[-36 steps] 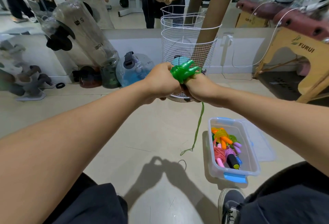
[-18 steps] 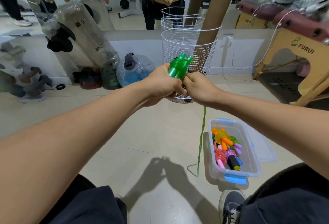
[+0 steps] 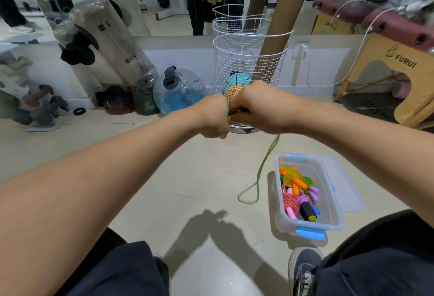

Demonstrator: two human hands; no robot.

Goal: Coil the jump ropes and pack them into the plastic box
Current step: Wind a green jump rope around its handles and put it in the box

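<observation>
Green jump rope [image 3: 263,166] is your concern here: most of it is bunched between your 2 hands, held out in front of you above the floor, and only a thin sliver of green shows between them. A loose tail drops from under your right hand [image 3: 260,110] and ends in a slack loop lying on the beige floor [image 3: 187,178], just beside the clear plastic box with blue latches [image 3: 328,222].

Your left hand [image 3: 212,117] is curled into a fist with its grip wrapped around the bundle, and your right hand is closed over it from the other side, knuckles up (the handles themselves are hidden, so I cannot tell how the coil sits inside).

That hidden coil is the first risk. If either grip loosens while you bring in another turn, the wraps could spring apart, since thin plastic cord likely wants to straighten. The trailing loop is the second: it may snag on the box rim or twist into a knot if you pull it up fast. Your dark sneaker [image 3: 303,270] is near the box too, so a shuffle could nudge it. The box already holds several coiled ropes in orange, pink and purple [image 3: 298,192], so a fat, loose bundle may not settle in neatly.
</observation>
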